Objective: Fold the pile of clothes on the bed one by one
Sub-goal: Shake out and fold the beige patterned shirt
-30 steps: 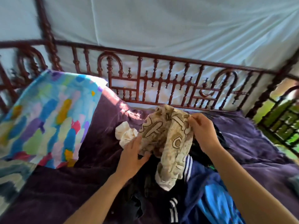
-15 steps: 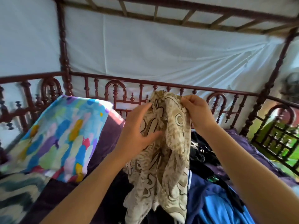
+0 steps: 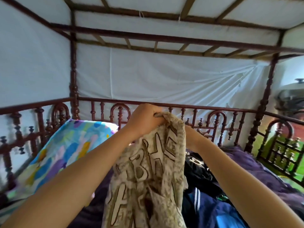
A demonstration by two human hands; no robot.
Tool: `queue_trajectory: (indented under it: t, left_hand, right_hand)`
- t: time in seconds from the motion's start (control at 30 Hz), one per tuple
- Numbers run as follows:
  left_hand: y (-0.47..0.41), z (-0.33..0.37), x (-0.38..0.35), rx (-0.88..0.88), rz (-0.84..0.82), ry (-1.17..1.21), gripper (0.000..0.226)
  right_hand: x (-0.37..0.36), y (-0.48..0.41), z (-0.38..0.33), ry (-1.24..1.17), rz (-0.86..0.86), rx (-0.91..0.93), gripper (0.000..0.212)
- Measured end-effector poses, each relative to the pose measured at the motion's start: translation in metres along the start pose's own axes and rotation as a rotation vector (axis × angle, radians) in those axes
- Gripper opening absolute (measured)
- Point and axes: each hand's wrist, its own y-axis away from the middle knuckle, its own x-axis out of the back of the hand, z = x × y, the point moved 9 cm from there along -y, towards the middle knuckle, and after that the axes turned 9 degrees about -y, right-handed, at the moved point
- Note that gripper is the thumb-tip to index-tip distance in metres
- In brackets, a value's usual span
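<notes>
A beige printed garment (image 3: 148, 178) is held up over the bed (image 3: 250, 167), its top edge gripped by the left hand (image 3: 143, 120), fingers curled tight round the cloth. The right hand (image 3: 189, 135) is mostly hidden behind the garment; its fingers cannot be told. Dark and blue clothes (image 3: 205, 186) are piled beneath, right of it

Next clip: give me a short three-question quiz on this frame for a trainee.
1. True or false: the left hand grips the garment by its top edge.
2. The pillow lies: A) left of the garment; B) right of it; C) on top of it.
3. Fill in: right of the garment, dark clothes lie in a ___ on the bed.
Key: 1 true; 2 A; 3 pile.
</notes>
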Motion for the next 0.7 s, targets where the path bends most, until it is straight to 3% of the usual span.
queue_trajectory:
  t: [0.13, 0.27, 0.33, 0.4, 0.47, 0.57, 0.63, 0.7]
  left_hand:
    - [0.002, -0.027, -0.01, 0.129, -0.068, 0.003, 0.055]
    - [-0.005, -0.04, -0.007, 0.228, -0.061, 0.052, 0.053]
    - [-0.008, -0.045, -0.003, 0.254, -0.05, 0.072, 0.044]
    - [-0.009, -0.051, 0.006, 0.282, -0.009, 0.06, 0.049]
    - [-0.009, -0.058, 0.017, 0.317, 0.038, 0.04, 0.053]
    - [-0.009, -0.066, 0.03, 0.363, 0.072, 0.012, 0.052]
    - [-0.006, -0.076, 0.04, 0.392, 0.107, 0.044, 0.049]
    - [0.0, -0.089, 0.051, 0.441, 0.144, 0.108, 0.037]
  right_hand:
    - [0.017, 0.018, 0.034, -0.157, 0.055, -0.14, 0.024]
    - [0.026, 0.042, 0.043, -0.076, 0.197, 0.015, 0.024]
    - [0.019, 0.062, 0.042, 0.07, 0.297, 0.182, 0.043]
    - [-0.009, 0.088, 0.04, 0.188, 0.309, 0.327, 0.075]
    - [-0.049, 0.107, 0.044, 0.544, 0.312, 0.472, 0.09]
    - [-0.088, 0.109, 0.049, 1.014, 0.432, 0.714, 0.092]
    - [-0.066, 0.089, 0.045, 0.958, 0.533, 0.665, 0.093]
    - [-0.028, 0.063, 0.041, 0.736, 0.566, 0.582, 0.065]
